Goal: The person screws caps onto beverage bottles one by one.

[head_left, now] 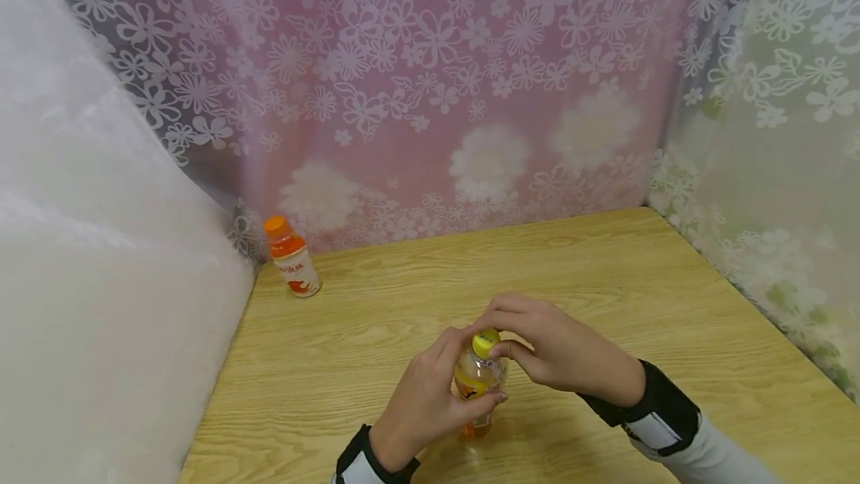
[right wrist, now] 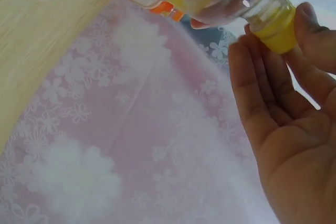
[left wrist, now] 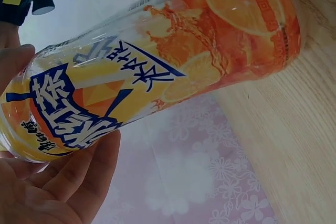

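Observation:
An iced tea bottle (head_left: pixel 478 378) with a yellow and orange label stands upright near the front of the table. Around its upper body my left hand (head_left: pixel 430 387) grips it, thumb in front and fingers behind. My right hand (head_left: pixel 554 342) pinches the yellow cap (head_left: pixel 485 343) between thumb and fingers. In the left wrist view the label (left wrist: pixel 100 93) shows orange slices and large dark blue characters. The right wrist view shows the cap (right wrist: pixel 278 30) at the bottle's neck, with the thumb on one side and fingers on the other.
A small bottle (head_left: pixel 293 258) with an orange cap and white label stands at the table's back left corner. The wood-grain table (head_left: pixel 571 267) is bordered by a flowered pink curtain (head_left: pixel 430 95) behind and pale sheets (head_left: pixel 101 245) at the sides.

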Available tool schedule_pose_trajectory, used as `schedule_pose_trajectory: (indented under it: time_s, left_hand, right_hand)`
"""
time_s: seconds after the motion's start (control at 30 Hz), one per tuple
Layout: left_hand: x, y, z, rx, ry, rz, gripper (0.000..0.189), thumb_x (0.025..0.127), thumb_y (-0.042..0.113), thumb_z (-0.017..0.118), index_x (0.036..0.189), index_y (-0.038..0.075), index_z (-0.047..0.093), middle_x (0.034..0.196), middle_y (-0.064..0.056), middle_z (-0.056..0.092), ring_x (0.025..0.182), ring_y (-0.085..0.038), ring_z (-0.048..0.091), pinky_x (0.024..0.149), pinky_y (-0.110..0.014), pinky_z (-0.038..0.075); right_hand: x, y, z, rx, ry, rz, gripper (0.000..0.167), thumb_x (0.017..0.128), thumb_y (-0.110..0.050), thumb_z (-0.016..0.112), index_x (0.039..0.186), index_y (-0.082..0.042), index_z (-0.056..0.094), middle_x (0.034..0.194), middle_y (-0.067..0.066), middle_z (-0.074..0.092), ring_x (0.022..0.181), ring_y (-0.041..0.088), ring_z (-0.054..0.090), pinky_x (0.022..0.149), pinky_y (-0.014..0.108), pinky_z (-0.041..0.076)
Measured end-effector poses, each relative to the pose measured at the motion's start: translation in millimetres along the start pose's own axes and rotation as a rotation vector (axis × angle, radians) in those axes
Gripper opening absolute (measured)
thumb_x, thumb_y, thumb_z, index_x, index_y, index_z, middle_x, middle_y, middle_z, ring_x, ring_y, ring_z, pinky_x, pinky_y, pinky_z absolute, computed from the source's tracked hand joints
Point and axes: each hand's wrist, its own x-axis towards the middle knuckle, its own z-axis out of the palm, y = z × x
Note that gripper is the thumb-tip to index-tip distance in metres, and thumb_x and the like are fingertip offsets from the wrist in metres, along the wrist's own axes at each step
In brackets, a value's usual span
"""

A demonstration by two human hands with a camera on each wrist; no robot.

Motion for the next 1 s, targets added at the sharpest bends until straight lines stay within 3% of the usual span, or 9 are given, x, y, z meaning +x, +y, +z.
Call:
schedule_pose_trajectory:
  time_s: [0.2,0.43,0.67,0.8,0.9,1.0]
  left_hand:
    - [0.8,-0.7,-0.4,0.050,0.043,0.004,0.072,0.086,0.046,0.080,0.144,0.020,0.046,0.113,0.005,0.058,0.087,-0.002,0.064,0.067,-0.010,0.051]
    - [1.5,3.0,-0.5,0.065,0.062,-0.041,0.069,0.089,0.047,0.076,0.145,0.020,0.046,0.112,0.006,0.058,0.081,0.000,0.062,0.063,-0.012,0.051]
    - [1.5,5.0,2.9,0.186,0.113,-0.029,0.066,0.089,0.044,0.076,0.140,0.011,0.051,0.105,0.004,0.060,0.073,0.000,0.058,0.060,-0.008,0.046]
    - [1.4,3.4,1.5,0.180,0.100,-0.026,0.069,0.089,0.046,0.076,0.142,0.011,0.049,0.109,0.003,0.060,0.079,-0.002,0.060,0.064,-0.008,0.048]
    - [2.3,0.4,-1.9,0.121,0.077,-0.017,0.074,0.088,0.047,0.077,0.146,0.014,0.045,0.113,0.003,0.059,0.088,-0.004,0.064,0.069,-0.010,0.052]
    - [3.3,-2.3,-4.9,0.067,0.058,-0.007,0.077,0.088,0.047,0.077,0.149,0.017,0.041,0.117,0.003,0.058,0.094,-0.005,0.065,0.073,-0.013,0.054]
  right_hand:
    - [2.1,-8,8,-0.172,0.079,-0.009,0.025,0.091,-0.017,0.076,0.116,-0.013,0.070,0.094,-0.008,0.057,0.075,0.000,0.045,0.066,0.013,0.044]
    - [5.8,-18,19,-0.327,0.136,0.122,0.027,0.087,-0.022,0.082,0.107,-0.008,0.069,0.093,-0.003,0.058,0.079,0.007,0.050,0.067,0.020,0.050]
    - [8.1,-27,34,-0.406,0.225,0.216,0.026,0.087,-0.026,0.081,0.098,-0.006,0.068,0.087,0.000,0.055,0.075,0.009,0.045,0.063,0.021,0.047]
    - [7.3,-25,30,-0.345,0.200,0.238,0.029,0.088,-0.029,0.080,0.106,-0.010,0.070,0.095,-0.002,0.060,0.080,0.009,0.056,0.066,0.022,0.052]
    - [5.2,-17,19,-0.200,0.131,0.190,0.038,0.089,-0.023,0.079,0.125,-0.015,0.068,0.116,-0.003,0.065,0.101,0.013,0.065,0.079,0.027,0.058]
    - [3.6,-9,9,-0.071,0.057,0.110,0.049,0.091,-0.012,0.075,0.138,-0.018,0.062,0.133,-0.004,0.062,0.121,0.017,0.061,0.092,0.033,0.057]
